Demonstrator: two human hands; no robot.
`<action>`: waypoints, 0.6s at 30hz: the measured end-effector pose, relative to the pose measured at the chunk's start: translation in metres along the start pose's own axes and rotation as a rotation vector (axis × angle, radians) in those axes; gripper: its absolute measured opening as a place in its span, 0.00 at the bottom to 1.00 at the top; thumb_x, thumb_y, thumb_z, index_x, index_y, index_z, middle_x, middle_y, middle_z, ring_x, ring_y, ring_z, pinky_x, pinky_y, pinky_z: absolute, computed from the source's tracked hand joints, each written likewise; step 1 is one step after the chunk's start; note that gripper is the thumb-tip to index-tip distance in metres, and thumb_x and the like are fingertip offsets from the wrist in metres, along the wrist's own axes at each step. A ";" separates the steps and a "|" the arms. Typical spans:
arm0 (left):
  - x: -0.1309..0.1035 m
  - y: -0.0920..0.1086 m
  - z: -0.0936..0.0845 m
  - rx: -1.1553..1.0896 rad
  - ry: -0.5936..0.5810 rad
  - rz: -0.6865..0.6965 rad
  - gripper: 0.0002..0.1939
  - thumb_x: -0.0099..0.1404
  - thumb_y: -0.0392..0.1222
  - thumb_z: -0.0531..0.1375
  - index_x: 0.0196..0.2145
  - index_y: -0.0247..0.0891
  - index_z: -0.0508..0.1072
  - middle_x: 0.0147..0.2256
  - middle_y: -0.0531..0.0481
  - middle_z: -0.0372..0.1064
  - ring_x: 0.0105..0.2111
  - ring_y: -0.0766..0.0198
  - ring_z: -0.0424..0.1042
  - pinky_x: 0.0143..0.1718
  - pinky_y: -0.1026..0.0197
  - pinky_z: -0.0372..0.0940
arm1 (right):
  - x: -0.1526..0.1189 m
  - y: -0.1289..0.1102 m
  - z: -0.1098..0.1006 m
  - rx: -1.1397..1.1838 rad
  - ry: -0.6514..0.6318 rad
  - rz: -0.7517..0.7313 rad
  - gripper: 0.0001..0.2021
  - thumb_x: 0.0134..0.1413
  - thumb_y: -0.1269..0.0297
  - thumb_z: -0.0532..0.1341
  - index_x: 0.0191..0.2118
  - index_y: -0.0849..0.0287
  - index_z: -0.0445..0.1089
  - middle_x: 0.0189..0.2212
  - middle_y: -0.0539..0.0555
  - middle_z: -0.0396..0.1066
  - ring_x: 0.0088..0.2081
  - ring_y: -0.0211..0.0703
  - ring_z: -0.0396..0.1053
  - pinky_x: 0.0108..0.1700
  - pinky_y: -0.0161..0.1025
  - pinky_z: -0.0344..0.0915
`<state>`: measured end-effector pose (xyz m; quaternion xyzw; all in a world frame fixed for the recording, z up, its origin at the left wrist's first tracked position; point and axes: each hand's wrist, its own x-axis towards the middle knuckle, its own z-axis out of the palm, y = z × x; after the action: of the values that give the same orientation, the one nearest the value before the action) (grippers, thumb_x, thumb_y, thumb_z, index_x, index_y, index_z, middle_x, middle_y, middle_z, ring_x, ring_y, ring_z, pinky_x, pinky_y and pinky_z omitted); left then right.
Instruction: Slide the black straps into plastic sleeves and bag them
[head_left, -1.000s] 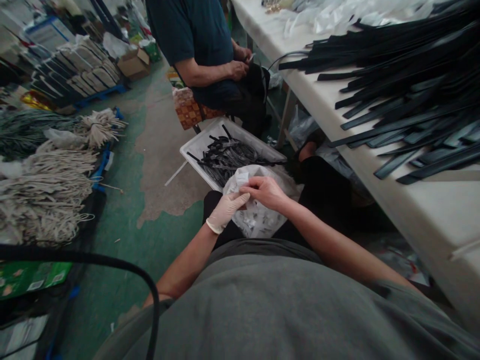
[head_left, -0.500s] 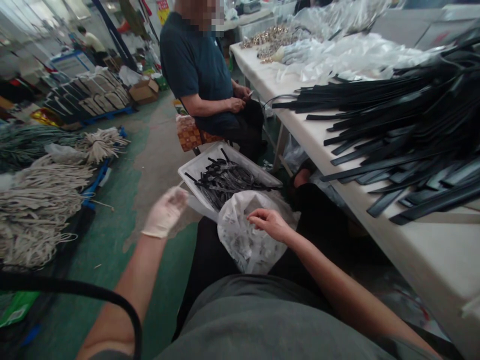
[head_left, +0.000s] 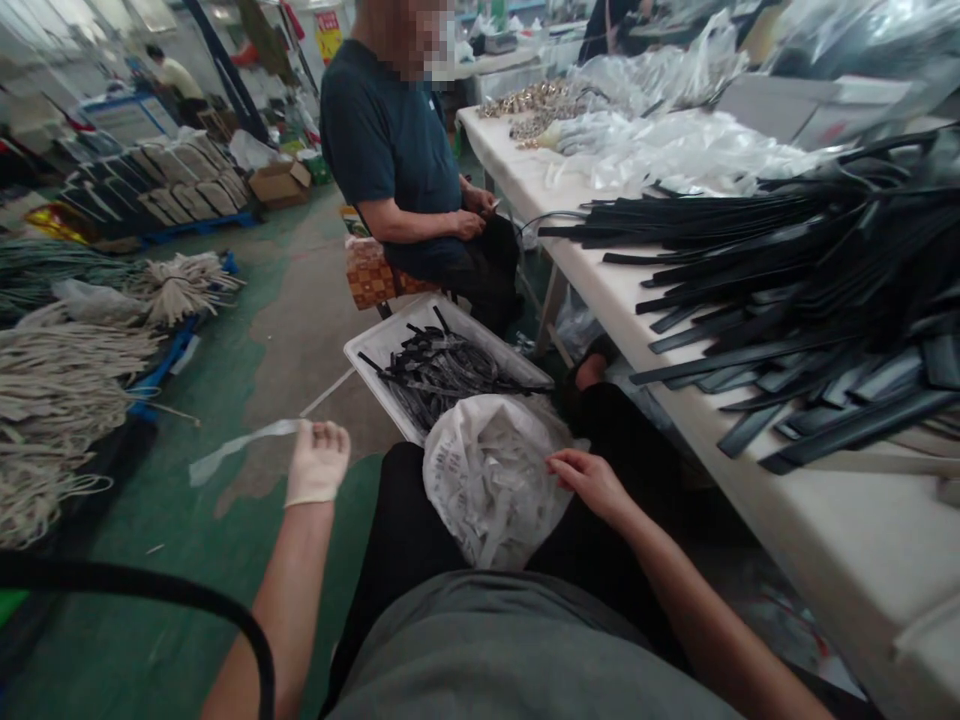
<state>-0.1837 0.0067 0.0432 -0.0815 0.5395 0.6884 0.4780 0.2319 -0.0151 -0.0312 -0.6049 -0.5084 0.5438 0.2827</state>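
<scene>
My left hand [head_left: 321,465], in a pale glove, is out to the left over the floor with its fingers curled. From its fingertips a translucent plastic strip [head_left: 244,446] trails to the left. My right hand [head_left: 591,482] is bare, its thumb and fingers pinched together beside the right rim of a white sack [head_left: 450,460]; whatever they hold, if anything, is too small to make out. The sack stands between my legs, and crumpled clear plastic strips [head_left: 510,490] fill it. Just behind it is a white tub [head_left: 382,400] with black straps [head_left: 442,362] in it.
A table [head_left: 840,530] on the right carries a heap of black straps [head_left: 810,260], plastic bags and metal fittings. A co-worker [head_left: 397,150] sits beyond the tub. Bundles of beige cord [head_left: 67,390] lie on a pallet at left. A black cable [head_left: 150,580] crosses the lower left.
My left hand has moved slightly left and down, and the plastic strip now streams out leftward from it. My right hand has shifted right, from over the sack to its rim.
</scene>
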 end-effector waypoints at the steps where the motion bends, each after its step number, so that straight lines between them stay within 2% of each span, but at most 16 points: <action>1: 0.005 -0.022 0.000 -0.026 0.011 -0.034 0.14 0.71 0.50 0.51 0.36 0.40 0.70 0.29 0.51 0.73 0.32 0.66 0.75 0.36 0.62 0.70 | 0.005 -0.004 0.000 -0.011 0.001 -0.013 0.16 0.45 0.50 0.63 0.32 0.60 0.76 0.27 0.54 0.74 0.26 0.41 0.68 0.30 0.38 0.65; 5: 0.035 -0.100 0.002 -0.103 0.017 -0.172 0.09 0.70 0.40 0.53 0.33 0.38 0.69 0.30 0.52 0.72 0.29 0.70 0.73 0.38 0.64 0.69 | 0.050 -0.016 -0.001 0.019 0.066 -0.011 0.15 0.46 0.54 0.63 0.34 0.61 0.76 0.31 0.56 0.76 0.30 0.43 0.71 0.32 0.37 0.66; 8: 0.059 -0.141 0.004 -0.019 -0.006 -0.240 0.09 0.70 0.39 0.52 0.34 0.38 0.69 0.34 0.50 0.73 0.32 0.69 0.74 0.40 0.63 0.68 | 0.104 -0.017 -0.001 0.019 0.103 0.026 0.12 0.51 0.59 0.62 0.38 0.61 0.75 0.36 0.57 0.76 0.35 0.42 0.72 0.34 0.36 0.67; 13: 0.089 -0.185 0.013 0.098 0.018 -0.265 0.08 0.69 0.38 0.51 0.38 0.40 0.70 0.42 0.47 0.74 0.41 0.66 0.75 0.44 0.63 0.67 | 0.205 -0.006 0.005 -0.034 0.110 0.164 0.10 0.59 0.65 0.60 0.44 0.63 0.72 0.39 0.57 0.75 0.39 0.41 0.73 0.38 0.36 0.70; 15: 0.099 -0.200 0.019 0.139 0.033 -0.258 0.07 0.68 0.38 0.53 0.38 0.40 0.71 0.41 0.47 0.74 0.41 0.66 0.75 0.44 0.65 0.67 | 0.244 0.003 0.012 -0.094 0.104 0.217 0.11 0.62 0.64 0.60 0.47 0.63 0.70 0.42 0.57 0.73 0.40 0.42 0.73 0.41 0.40 0.71; 18: 0.118 -0.221 0.027 0.192 0.058 -0.264 0.07 0.66 0.40 0.56 0.37 0.37 0.72 0.36 0.46 0.74 0.37 0.64 0.75 0.39 0.65 0.67 | 0.294 0.021 0.028 -0.205 0.087 0.241 0.16 0.63 0.60 0.60 0.52 0.62 0.68 0.48 0.57 0.70 0.44 0.45 0.71 0.44 0.47 0.71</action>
<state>-0.0704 0.0873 -0.1666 -0.1256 0.6012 0.5620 0.5541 0.1798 0.2436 -0.1662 -0.7102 -0.4722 0.4924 0.1737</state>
